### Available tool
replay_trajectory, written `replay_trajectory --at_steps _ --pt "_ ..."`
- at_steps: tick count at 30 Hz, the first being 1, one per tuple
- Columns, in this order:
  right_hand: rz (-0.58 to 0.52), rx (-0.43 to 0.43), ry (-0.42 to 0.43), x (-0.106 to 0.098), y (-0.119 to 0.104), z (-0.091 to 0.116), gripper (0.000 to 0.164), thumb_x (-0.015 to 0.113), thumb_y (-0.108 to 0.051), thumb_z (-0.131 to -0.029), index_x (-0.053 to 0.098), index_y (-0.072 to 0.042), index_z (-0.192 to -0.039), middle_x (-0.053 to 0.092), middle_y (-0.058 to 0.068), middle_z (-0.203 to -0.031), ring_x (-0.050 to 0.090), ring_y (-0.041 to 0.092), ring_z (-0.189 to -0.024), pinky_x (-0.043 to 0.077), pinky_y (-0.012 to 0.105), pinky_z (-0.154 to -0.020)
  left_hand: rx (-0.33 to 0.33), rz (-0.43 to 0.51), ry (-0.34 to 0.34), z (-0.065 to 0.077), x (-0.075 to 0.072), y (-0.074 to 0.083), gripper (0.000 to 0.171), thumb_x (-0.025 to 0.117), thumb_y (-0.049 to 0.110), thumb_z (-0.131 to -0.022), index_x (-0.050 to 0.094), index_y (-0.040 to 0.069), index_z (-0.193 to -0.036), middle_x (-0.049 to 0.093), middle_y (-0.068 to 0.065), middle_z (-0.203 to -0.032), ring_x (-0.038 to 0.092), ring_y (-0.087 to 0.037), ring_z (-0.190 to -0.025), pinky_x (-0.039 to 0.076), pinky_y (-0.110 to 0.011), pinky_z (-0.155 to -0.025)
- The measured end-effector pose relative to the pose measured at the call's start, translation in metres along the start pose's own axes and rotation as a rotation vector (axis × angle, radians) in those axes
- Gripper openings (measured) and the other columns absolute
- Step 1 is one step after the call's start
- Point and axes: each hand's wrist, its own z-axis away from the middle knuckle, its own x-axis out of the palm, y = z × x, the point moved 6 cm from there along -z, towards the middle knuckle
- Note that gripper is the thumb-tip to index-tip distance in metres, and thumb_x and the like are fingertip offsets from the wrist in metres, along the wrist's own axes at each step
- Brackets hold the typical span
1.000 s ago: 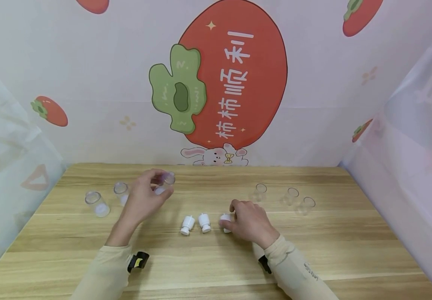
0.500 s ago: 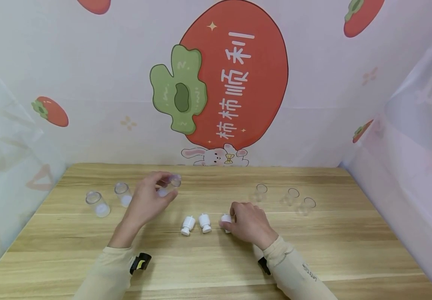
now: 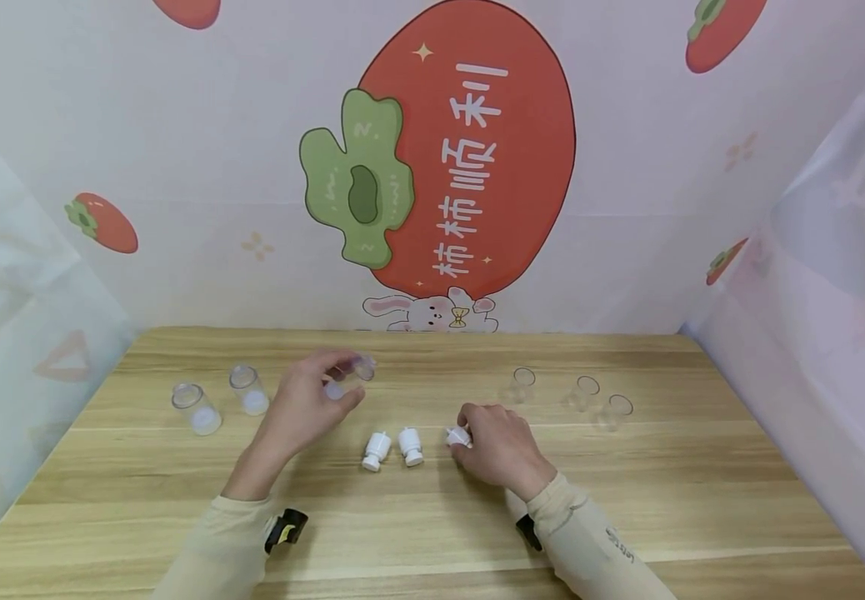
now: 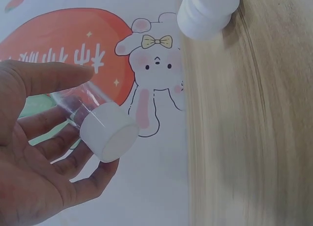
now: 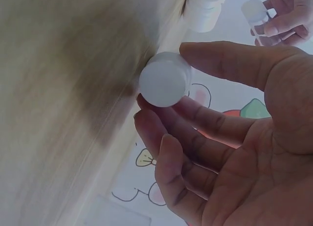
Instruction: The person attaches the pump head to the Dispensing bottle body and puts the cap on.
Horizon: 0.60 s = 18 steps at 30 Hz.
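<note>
In the head view, my left hand (image 3: 308, 412) holds a clear bottle with a white base (image 3: 333, 390) tilted above the table, its open rim towards the back. The left wrist view shows that bottle (image 4: 109, 132) between thumb and curled fingers. My right hand (image 3: 500, 446) pinches a white pump head (image 3: 458, 436) low over the wood; its round end (image 5: 164, 80) faces the right wrist camera, with thumb on one side and fingers on the other. Two more white pump heads (image 3: 377, 450) lie between the hands.
Two clear bottles with white bases (image 3: 196, 408) stand at the left of the wooden table (image 3: 417, 542). Three clear cup-like caps (image 3: 587, 386) sit at the back right. Behind the table rises a printed cloth backdrop (image 3: 200, 275).
My left hand has moved to the right with the bottle. The pump head in my right hand has gone from near upright to tilted, while that hand has hardly shifted.
</note>
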Motion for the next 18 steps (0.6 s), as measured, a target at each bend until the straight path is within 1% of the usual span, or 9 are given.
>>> replay_trajectory --at_steps 5,10,13,18 --pt "-0.014 -0.008 0.011 -0.003 0.000 -0.001 0.022 0.083 -0.019 -0.083 0.070 -0.007 -0.097 0.065 0.001 -0.082 0.056 0.014 -0.069 0.047 0.034 -0.059 -0.008 -0.010 -0.024 0.000 0.003 0.002 0.041 0.082 0.004 -0.080 0.069 -0.004 -0.118 0.071 -0.014 -0.101 0.066 -0.029 -0.093 0.056 -0.048 -0.082" --pt "-0.042 -0.031 0.033 -0.009 0.000 -0.002 0.023 0.082 -0.018 -0.084 0.070 -0.008 -0.101 0.066 0.002 -0.088 0.059 0.016 -0.075 0.049 0.036 -0.064 -0.003 -0.029 -0.034 0.000 0.004 0.005 0.039 0.083 0.005 -0.080 0.070 -0.003 -0.115 0.071 -0.012 -0.098 0.066 -0.028 -0.091 0.056 -0.046 -0.080" --pt "-0.057 -0.047 0.054 -0.014 0.001 -0.003 0.024 0.081 -0.016 -0.084 0.070 -0.007 -0.103 0.065 0.003 -0.090 0.059 0.017 -0.078 0.049 0.037 -0.067 0.011 -0.042 -0.037 0.001 0.005 0.007 0.038 0.083 0.005 -0.080 0.070 -0.003 -0.115 0.071 -0.013 -0.100 0.067 -0.028 -0.092 0.056 -0.046 -0.080" --pt "-0.086 -0.082 0.098 -0.021 0.002 -0.002 0.026 0.081 -0.011 -0.083 0.070 -0.006 -0.106 0.060 0.002 -0.090 0.056 0.018 -0.079 0.049 0.036 -0.068 0.051 -0.053 -0.041 0.002 0.006 0.009 0.038 0.083 0.003 -0.080 0.069 -0.004 -0.115 0.071 -0.015 -0.106 0.067 -0.030 -0.098 0.055 -0.048 -0.086"
